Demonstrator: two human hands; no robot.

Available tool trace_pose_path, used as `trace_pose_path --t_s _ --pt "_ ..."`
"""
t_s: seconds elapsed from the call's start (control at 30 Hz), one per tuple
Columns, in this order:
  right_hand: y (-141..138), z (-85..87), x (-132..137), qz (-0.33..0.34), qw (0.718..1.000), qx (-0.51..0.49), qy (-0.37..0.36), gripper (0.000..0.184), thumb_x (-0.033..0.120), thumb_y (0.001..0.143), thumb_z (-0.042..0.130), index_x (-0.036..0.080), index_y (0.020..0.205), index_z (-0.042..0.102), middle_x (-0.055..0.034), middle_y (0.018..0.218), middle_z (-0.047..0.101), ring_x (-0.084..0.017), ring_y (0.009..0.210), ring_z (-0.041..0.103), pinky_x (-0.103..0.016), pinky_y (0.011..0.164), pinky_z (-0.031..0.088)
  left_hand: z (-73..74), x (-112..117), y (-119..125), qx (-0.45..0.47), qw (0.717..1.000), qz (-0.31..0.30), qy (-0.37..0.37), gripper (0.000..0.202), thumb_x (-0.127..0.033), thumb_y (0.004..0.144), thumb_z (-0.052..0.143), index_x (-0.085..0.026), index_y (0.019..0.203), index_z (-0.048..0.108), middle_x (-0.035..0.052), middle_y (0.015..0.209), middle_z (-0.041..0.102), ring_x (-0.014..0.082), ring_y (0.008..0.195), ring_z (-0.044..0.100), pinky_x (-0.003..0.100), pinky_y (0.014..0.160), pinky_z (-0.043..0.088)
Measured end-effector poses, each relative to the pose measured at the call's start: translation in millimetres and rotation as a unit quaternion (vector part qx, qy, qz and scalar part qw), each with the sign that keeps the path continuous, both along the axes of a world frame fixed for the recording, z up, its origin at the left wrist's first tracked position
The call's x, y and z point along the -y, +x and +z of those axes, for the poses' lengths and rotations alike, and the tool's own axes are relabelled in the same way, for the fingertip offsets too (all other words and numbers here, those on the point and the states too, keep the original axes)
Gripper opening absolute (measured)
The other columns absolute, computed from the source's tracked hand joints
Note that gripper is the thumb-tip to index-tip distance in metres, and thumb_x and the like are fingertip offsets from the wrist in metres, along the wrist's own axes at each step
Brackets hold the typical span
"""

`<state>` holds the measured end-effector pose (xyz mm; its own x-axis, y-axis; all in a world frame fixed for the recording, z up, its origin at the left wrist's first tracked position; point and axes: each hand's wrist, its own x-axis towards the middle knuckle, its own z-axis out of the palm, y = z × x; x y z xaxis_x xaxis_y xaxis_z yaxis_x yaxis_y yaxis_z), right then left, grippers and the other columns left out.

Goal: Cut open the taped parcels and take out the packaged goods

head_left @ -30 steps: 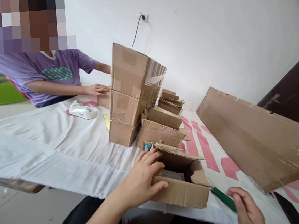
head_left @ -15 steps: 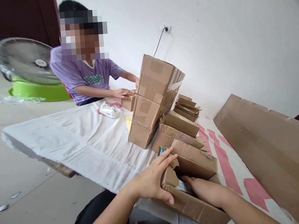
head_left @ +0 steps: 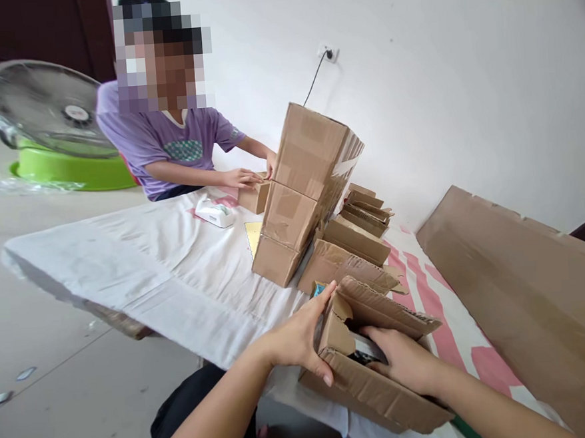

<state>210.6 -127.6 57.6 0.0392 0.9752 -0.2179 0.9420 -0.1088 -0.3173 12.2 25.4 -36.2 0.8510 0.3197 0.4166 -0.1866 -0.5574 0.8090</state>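
Observation:
A small open cardboard box (head_left: 379, 390) sits at the near edge of a cloth-covered table (head_left: 140, 269). My left hand (head_left: 300, 335) grips its left side, fingers along the side flap and thumb on the near wall. My right hand (head_left: 402, 358) reaches inside the box and presses on a dark flat item (head_left: 366, 347) there; its fingertips are partly hidden by the flaps. The far flap (head_left: 383, 306) leans over the opening.
A stack of three taped boxes (head_left: 303, 185) stands mid-table with flattened boxes (head_left: 357, 221) behind. A large cardboard sheet (head_left: 528, 296) lies at the right. Another person in a purple shirt (head_left: 177, 147) handles a small box (head_left: 253, 196) by a tape dispenser (head_left: 215, 214). A fan (head_left: 44, 109) stands on the floor.
My right hand left the green-handled tool on the table and went into the box. The far flap dropped over the opening, then lifted slightly. The view swung left.

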Motion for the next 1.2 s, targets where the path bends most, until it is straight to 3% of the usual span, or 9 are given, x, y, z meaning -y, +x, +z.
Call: trace_pose_path --t_s 0.27,0.43,0.53,0.6,0.73,0.87,1.0,1.1,1.2 --pt "0.3 32.1 10.7 -0.016 0.989 -0.109 0.103 0.049 0.045 0.088 0.055 0.018 0.129 0.051 -0.0117 0.130 0.062 -0.030 0.116 0.058 -0.043 0.099 0.045 2.7 9.3 -2.7 0.003 0.999 0.008 -0.045 0.159 -0.069 0.042 0.085 -0.019 0.154 -0.016 0.0237 0.162 0.009 0.0397 0.148 0.016 0.052 0.120 0.016" --pt "-17.5 32.6 5.8 0.003 0.989 -0.061 0.132 0.050 0.036 0.087 0.057 0.019 0.133 0.047 -0.0117 0.134 0.059 -0.029 0.122 0.055 -0.044 0.104 0.043 4.1 18.2 8.3 0.044 0.996 0.001 -0.082 0.166 -0.075 0.038 0.081 -0.017 0.150 -0.027 0.0267 0.160 0.013 0.0415 0.148 0.016 0.055 0.120 0.012" --pt "-27.5 28.6 4.4 0.025 0.987 -0.008 0.156 0.054 0.032 0.086 0.055 0.018 0.137 0.043 -0.0130 0.137 0.056 -0.029 0.126 0.051 -0.048 0.108 0.039 2.5 20.6 12.4 0.139 0.980 -0.010 -0.143 0.151 -0.086 0.050 0.066 -0.025 0.147 -0.032 0.0205 0.162 0.013 0.0375 0.145 0.027 0.055 0.117 0.023" --pt "-31.5 26.3 4.2 0.033 0.987 0.007 0.160 0.055 0.031 0.086 0.055 0.019 0.138 0.042 -0.0133 0.138 0.056 -0.029 0.127 0.051 -0.048 0.109 0.039 3.9 19.8 8.8 0.224 0.963 0.046 -0.143 0.133 -0.087 0.060 0.057 -0.031 0.150 -0.024 0.0163 0.163 0.011 0.0354 0.144 0.030 0.054 0.114 0.030" --pt "-35.7 24.7 2.4 0.009 0.991 0.008 0.131 0.051 0.030 0.083 0.058 0.019 0.131 0.046 -0.0138 0.129 0.062 -0.029 0.116 0.059 -0.045 0.100 0.044 13.0 14.4 -7.3 0.224 0.967 0.121 0.004 0.096 -0.068 0.072 0.069 -0.029 0.150 0.030 0.0140 0.157 0.029 0.0363 0.146 0.025 0.054 0.118 0.023" --pt "-35.3 24.8 1.0 -0.042 0.996 0.006 0.073 0.041 0.028 0.077 0.062 0.018 0.115 0.053 -0.0117 0.109 0.069 -0.029 0.099 0.065 -0.040 0.086 0.048 19.1 7.2 -13.5 0.133 0.987 0.086 0.012 0.089 -0.070 0.069 0.070 -0.023 0.140 0.046 0.0154 0.144 0.048 0.0356 0.138 0.038 0.050 0.115 0.030" --pt "-27.1 21.5 3.6 -0.025 0.999 -0.020 0.031 0.041 0.031 0.074 0.067 0.019 0.112 0.055 -0.0102 0.109 0.071 -0.028 0.099 0.066 -0.037 0.086 0.047 16.9 -0.5 -10.6 0.068 0.997 0.018 -0.013 0.080 -0.071 0.065 0.072 -0.022 0.127 0.057 0.0145 0.138 0.054 0.0348 0.131 0.048 0.048 0.112 0.034" --pt "-20.5 17.0 6.0 -0.010 1.000 -0.012 -0.004 0.042 0.035 0.072 0.070 0.020 0.110 0.057 -0.0102 0.107 0.072 -0.028 0.096 0.067 -0.034 0.082 0.047 10.4 -3.6 -5.6 0.053 0.996 -0.049 -0.050 0.098 -0.073 0.054 0.078 -0.021 0.133 0.048 0.0178 0.151 0.040 0.0381 0.140 0.036 0.052 0.116 0.027" --pt "-17.9 12.7 8.0 -0.009 0.997 0.051 -0.056 0.042 0.035 0.068 0.073 0.019 0.104 0.059 -0.0123 0.103 0.073 -0.029 0.090 0.068 -0.033 0.074 0.048 3.1 -1.1 2.8 0.023 0.993 -0.095 -0.066 0.133 -0.071 0.040 0.084 -0.021 0.148 0.024 0.0212 0.156 0.027 0.0401 0.144 0.027 0.055 0.118 0.020"
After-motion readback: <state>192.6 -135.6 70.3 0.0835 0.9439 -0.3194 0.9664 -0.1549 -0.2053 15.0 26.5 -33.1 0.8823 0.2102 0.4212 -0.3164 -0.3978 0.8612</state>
